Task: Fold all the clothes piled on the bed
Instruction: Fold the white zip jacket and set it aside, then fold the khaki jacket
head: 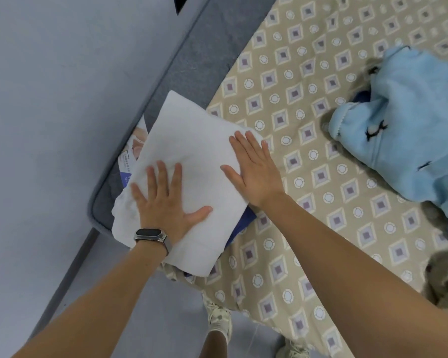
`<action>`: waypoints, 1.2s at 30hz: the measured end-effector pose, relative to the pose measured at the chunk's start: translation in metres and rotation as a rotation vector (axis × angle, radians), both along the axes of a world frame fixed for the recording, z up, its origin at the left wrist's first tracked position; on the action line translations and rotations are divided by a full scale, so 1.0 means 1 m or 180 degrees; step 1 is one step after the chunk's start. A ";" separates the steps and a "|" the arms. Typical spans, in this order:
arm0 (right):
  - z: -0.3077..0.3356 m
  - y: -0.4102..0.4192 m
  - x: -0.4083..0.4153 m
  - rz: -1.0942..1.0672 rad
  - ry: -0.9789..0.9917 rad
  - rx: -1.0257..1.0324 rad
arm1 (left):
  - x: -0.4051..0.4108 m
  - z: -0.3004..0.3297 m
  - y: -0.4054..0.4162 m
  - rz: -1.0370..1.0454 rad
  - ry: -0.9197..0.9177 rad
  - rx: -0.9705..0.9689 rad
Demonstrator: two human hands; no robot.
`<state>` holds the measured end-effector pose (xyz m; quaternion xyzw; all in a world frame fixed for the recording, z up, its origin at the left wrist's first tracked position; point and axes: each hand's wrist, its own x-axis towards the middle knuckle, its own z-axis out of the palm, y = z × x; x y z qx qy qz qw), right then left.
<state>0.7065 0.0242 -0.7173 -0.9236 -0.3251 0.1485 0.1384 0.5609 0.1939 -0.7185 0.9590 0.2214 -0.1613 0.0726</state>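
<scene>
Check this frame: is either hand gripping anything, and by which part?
Nothing is gripped. The left hand and the right hand both lie flat, fingers straight, pressing on top of the folded white garment.

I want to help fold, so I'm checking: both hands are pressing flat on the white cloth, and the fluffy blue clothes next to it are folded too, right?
Not quite. In the head view the left hand and right hand do press flat on the white cloth, but the blue clothes are not folded; they lie in a crumpled heap on the bed, off to the right.
</scene>
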 end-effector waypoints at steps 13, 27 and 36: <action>0.064 -0.087 0.013 -0.1009 0.0895 0.1963 | 0.048 0.072 -0.082 -0.0814 -0.0636 -0.0458; 0.105 -0.506 -0.017 -0.4159 -0.0268 0.0133 | 0.112 0.117 -0.390 -0.1057 0.0605 -0.1936; 0.047 -0.572 -0.049 -0.4079 0.1318 -0.0035 | 0.103 0.106 -0.519 -0.0865 0.0713 -0.2128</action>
